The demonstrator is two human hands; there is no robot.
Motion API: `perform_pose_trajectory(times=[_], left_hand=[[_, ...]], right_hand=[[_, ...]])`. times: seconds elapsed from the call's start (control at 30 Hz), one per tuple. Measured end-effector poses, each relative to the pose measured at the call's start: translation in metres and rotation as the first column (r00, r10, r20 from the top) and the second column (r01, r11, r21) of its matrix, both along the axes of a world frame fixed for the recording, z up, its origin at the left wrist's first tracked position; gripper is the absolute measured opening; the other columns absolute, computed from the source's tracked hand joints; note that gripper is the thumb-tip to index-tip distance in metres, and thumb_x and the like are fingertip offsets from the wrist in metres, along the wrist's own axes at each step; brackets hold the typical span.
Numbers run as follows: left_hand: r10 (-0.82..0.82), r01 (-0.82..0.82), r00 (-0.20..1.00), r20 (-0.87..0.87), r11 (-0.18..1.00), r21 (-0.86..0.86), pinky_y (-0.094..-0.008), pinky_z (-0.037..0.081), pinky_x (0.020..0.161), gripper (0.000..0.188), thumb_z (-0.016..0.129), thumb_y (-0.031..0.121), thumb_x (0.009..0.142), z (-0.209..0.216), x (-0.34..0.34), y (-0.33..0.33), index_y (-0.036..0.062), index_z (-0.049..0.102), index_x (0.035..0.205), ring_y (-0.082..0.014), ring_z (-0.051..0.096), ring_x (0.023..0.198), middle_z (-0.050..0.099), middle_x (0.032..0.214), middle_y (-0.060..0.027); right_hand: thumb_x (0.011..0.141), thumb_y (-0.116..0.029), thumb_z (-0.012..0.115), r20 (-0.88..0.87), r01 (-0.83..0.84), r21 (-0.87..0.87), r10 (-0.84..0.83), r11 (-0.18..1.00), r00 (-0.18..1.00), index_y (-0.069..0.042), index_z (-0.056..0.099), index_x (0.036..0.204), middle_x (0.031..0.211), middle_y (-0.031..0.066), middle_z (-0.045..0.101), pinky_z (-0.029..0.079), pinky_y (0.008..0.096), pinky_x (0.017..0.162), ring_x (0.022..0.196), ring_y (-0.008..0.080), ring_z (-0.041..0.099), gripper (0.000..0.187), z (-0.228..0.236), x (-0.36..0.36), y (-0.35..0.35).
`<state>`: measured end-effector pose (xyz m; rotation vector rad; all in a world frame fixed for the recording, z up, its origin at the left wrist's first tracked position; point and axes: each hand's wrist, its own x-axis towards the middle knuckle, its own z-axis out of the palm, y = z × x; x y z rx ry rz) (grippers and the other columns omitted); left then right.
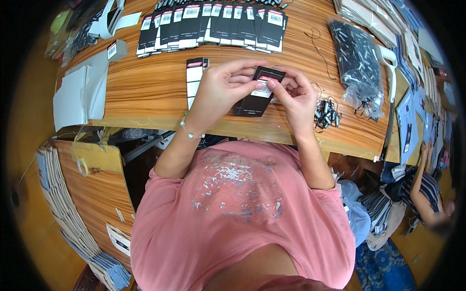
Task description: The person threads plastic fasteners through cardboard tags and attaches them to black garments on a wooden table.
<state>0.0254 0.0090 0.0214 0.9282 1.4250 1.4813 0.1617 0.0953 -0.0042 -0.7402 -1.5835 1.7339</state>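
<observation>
Over the near part of the table, both my hands hold up a black hang tag (253, 105) with a red patch near its top. My left hand (225, 87) grips the tag's left side, its thumb pressed on a small white label (262, 91) on the tag's face. From the right side my right hand (297, 94) grips it too, thumb beside the other thumb and fingers curled behind. Next to my left wrist lies a white label strip (193, 80), partly covered by that hand. Another black tag edge shows just below my left fingers.
Overlapping black hang tags with barcode labels (208, 29) line the far side. Black string fasteners (328, 114) lie right of my right hand, near a plastic bag (357, 58) of more. White sheets (73, 99) and a small grey box (116, 50) sit left. Another person (424, 191) is at right.
</observation>
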Motion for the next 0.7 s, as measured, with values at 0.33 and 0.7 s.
perform_pose_trajectory(times=[0.33, 0.7], left_hand=[[0.209, -0.206, 0.973, -0.093, 0.977, 0.048, -0.0199, 0.049, 0.072, 0.033, 0.061, -0.010, 0.072, -0.004, -0.015, -0.016, -0.0057, 0.054, 0.104, -0.0114, 0.058, 0.082, 0.060, 0.093, -0.0109], [0.218, -0.217, 0.974, -0.060, 0.976, 0.029, -0.0194, 0.048, 0.072, 0.034, 0.062, -0.010, 0.071, -0.006, -0.021, -0.013, -0.0060, 0.054, 0.104, -0.0113, 0.058, 0.081, 0.060, 0.091, -0.0116]], right_hand=[[0.079, -0.006, 0.060, 0.113, 0.343, 0.337, -0.400, 0.877, 0.910, -0.001, 0.059, 0.100, 0.075, 0.0026, 0.059, 0.043, 0.0188, 0.061, 0.067, 0.0069, 0.054, 0.021, 0.033, 0.080, 0.061], [0.071, 0.000, 0.061, 0.630, -0.171, 0.498, -0.219, 0.850, 0.745, 0.001, 0.061, 0.080, 0.074, 0.0113, 0.060, 0.043, 0.0270, 0.059, 0.066, 0.0183, 0.057, 0.009, 0.016, 0.113, 0.059]])
